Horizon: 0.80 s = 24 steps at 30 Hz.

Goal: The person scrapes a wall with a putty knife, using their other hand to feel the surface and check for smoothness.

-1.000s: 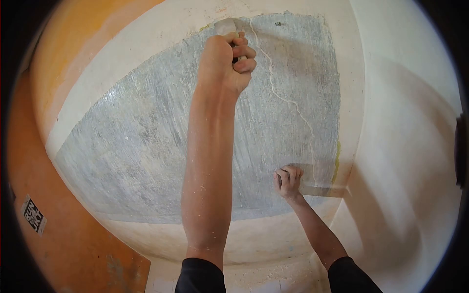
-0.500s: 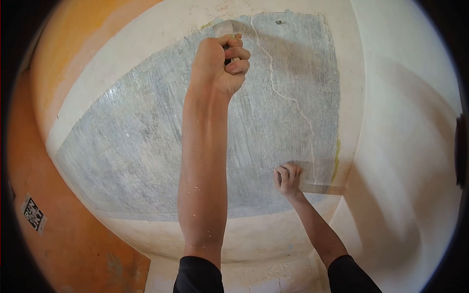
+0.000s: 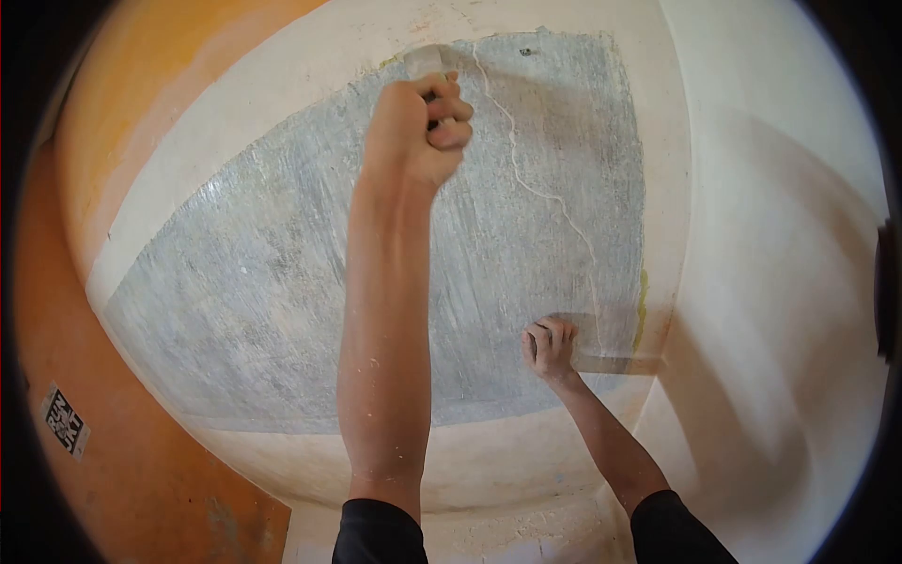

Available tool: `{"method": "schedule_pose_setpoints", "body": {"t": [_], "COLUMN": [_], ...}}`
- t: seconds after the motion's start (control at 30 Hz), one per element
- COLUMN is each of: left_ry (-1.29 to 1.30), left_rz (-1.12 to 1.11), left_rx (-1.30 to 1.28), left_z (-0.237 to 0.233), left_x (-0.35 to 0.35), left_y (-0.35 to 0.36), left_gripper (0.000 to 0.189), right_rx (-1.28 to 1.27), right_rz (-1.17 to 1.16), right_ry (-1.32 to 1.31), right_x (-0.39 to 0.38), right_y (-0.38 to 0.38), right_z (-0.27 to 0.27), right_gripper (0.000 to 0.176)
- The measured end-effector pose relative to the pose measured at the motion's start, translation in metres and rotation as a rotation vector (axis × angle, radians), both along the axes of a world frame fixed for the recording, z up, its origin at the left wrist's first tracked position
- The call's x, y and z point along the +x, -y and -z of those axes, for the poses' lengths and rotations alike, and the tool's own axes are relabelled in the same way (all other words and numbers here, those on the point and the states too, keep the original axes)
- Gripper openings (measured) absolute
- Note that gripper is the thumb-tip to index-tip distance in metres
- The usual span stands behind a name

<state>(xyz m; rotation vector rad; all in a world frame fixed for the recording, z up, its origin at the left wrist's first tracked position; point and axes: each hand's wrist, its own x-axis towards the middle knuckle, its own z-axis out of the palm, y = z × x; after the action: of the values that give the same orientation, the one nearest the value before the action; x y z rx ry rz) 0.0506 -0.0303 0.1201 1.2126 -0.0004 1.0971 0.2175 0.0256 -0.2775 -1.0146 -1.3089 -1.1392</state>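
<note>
My left hand (image 3: 420,127) is raised high and closed around a scraper (image 3: 425,63), much of which the fingers hide. Its pale, flat blade points up at the top edge of a grey patch (image 3: 272,273) on the wall. Lower and to the right, my right hand (image 3: 551,346) is at the patch with its fingers curled; whatever it holds, if anything, is hidden. A thin, pale, jagged crack line (image 3: 515,155) runs down the patch between the hands, ending near the right hand.
Cream wall (image 3: 160,193) borders the grey patch, with an orange wall (image 3: 178,470) at lower left carrying a black-and-white sticker (image 3: 65,422). A white wall (image 3: 770,235) meets it at a corner on the right. A small dark spot (image 3: 525,52) marks the patch's top.
The whole view has shifted slightly, with the wall now a little lower and further left. Both hands keep nearly the same places on the wall, still closed.
</note>
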Motion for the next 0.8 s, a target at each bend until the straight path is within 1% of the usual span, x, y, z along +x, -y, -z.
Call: {"method": "schedule_pose_setpoints", "body": {"t": [0.1,0.13,0.17,0.23,0.3,0.37,0.43,0.5,0.57,0.63,0.67,0.7,0.77,0.8], "left_ry": [-0.026,-0.035,-0.035,0.066,0.034,-0.023,-0.037,0.041,0.043,0.032,0.042,0.043,0.124,0.132], "left_rz": [-0.064,-0.051,-0.049,0.004,-0.008,-0.071,-0.079,-0.009,-0.044,-0.105,-0.055,-0.057,0.02,0.02], "left_rx": [-0.011,0.042,0.041,-0.024,-0.004,-0.027,0.002,-0.022,-0.024,-0.021,-0.051,-0.054,-0.149,-0.152], "left_z": [0.02,0.012,0.007,0.003,0.017,0.027,0.011,0.005,0.014,0.019,0.012,0.008,0.005,0.005], "left_x": [0.016,0.017,0.019,0.023,0.027,0.035,0.037,0.04,0.049,0.055,0.054,0.053,0.053,0.053], "left_y": [0.008,0.0,0.004,0.011,0.01,0.015,0.008,0.013,0.017,0.013,0.018,0.023,0.03,0.025], "left_gripper": [0.017,0.014,0.014,0.02,0.018,0.018,0.016,0.014,0.013,0.016,0.018,0.018,0.019,0.019], "right_rx": [0.013,0.021,0.019,0.005,-0.008,0.01,0.015,-0.008,-0.025,-0.026,-0.03,-0.043,-0.069,-0.078], "right_rz": [-0.001,-0.001,0.001,0.002,0.003,0.012,-0.012,-0.013,-0.012,-0.036,-0.037,-0.052,-0.068,-0.068], "right_ry": [0.004,0.015,0.016,0.01,0.007,0.001,0.016,-0.004,-0.002,0.017,0.02,0.03,0.035,0.038], "right_x": [0.001,0.003,0.005,0.003,0.001,0.003,0.004,-0.001,0.004,0.003,0.006,0.009,0.007,0.007], "right_y": [-0.002,-0.003,-0.004,-0.002,0.0,-0.004,-0.002,-0.001,0.003,0.005,0.005,0.004,0.007,0.008], "right_z": [0.001,0.002,0.0,0.003,0.006,0.0,0.002,0.002,-0.001,-0.003,-0.001,-0.001,0.003,0.001], "right_gripper": [0.022,0.022,0.022,0.022,0.021,0.021,0.02,0.02,0.019,0.018,0.018,0.018,0.017,0.018]}}
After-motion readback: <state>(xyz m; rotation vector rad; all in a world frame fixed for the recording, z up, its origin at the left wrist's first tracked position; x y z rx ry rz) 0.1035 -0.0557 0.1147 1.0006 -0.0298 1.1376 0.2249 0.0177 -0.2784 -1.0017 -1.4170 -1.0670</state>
